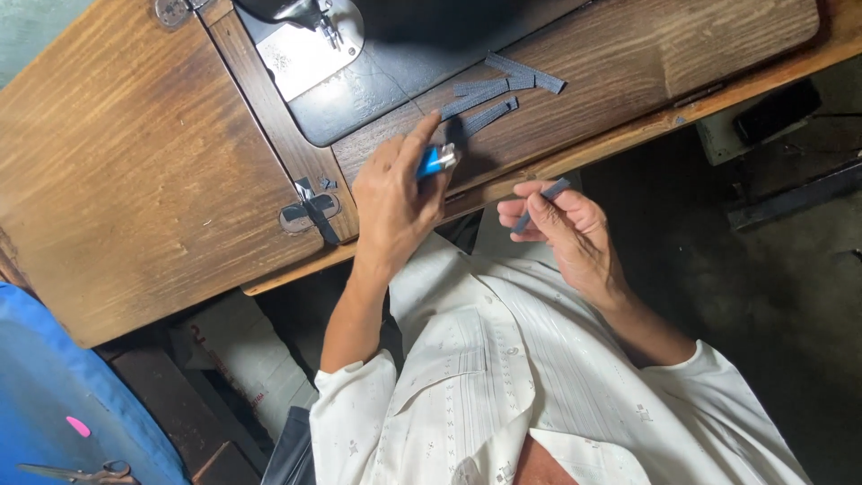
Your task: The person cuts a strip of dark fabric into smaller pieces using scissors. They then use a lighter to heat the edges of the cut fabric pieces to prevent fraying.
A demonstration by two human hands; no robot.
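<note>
My left hand [393,196] is closed around a blue lighter [435,161] with a silver top, held just above the front edge of the wooden sewing table [135,180]. A short grey fabric strip [540,203] is pinched between the fingers of my right hand [566,229], which hovers off the table edge over my lap. Several more grey strips [503,90] lie on the table just beyond the lighter, beside the black sewing machine base [359,81].
The machine's metal needle plate [310,49] and presser foot sit at the top. A blue surface [54,395] at lower left carries scissors [81,471] and a pink chalk piece [78,426]. Dark floor and a black pedal-like object [777,110] lie to the right.
</note>
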